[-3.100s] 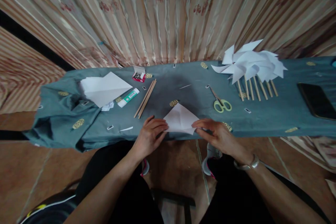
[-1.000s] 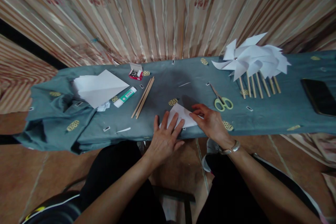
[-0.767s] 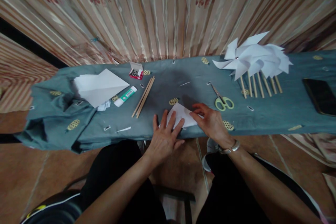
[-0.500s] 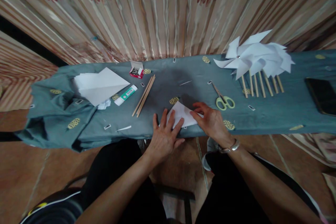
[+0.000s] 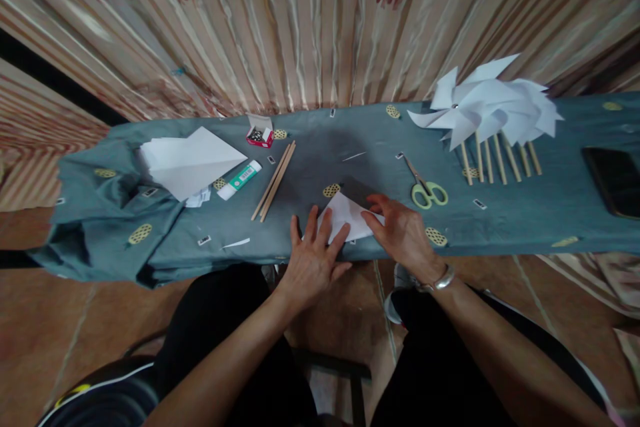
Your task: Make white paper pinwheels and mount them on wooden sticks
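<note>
In the head view, the folded paper (image 5: pixel 344 208) lies near the cloth's (image 5: pixel 320 147) front edge. The left hand (image 5: pixel 309 265) presses it, fingers spread; the right hand (image 5: pixel 403 232) half-curls at its right corner, pinch unclear.

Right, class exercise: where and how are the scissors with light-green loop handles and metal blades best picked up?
Probably by the light-green loop handles, coming from the wearer's near side. The scissors lie on the blue-green patterned cloth with both loops toward the wearer and the slim metal blades pointing away; the wearer's right hand is close to the loops.
</note>
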Available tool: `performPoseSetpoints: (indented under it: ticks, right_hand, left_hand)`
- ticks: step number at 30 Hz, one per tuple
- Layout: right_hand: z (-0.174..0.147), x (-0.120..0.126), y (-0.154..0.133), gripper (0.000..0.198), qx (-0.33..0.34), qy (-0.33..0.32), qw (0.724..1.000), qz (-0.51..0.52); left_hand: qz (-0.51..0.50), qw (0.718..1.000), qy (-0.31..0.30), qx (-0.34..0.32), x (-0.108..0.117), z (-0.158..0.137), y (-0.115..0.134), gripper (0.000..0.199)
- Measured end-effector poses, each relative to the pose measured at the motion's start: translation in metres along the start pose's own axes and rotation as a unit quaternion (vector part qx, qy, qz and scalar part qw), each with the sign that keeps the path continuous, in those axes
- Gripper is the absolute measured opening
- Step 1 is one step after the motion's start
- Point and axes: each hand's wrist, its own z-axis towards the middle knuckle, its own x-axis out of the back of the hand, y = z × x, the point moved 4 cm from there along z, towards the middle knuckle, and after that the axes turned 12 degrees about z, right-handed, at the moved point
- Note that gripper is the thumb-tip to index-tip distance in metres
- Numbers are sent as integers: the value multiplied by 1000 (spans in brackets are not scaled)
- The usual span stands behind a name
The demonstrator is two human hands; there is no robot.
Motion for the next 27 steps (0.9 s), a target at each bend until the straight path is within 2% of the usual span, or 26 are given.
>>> performPoseSetpoints:
  ticks: [16,27]
  right_hand:
    - [-2,-1,-4,30,39,-3,997,-67]
    - [-1,-3,0,29,31,2,999,-33]
  left_hand:
    - [5,1000,3,2,0,1,1,66]
    - [7,1000,9,2,0,1,1,66]
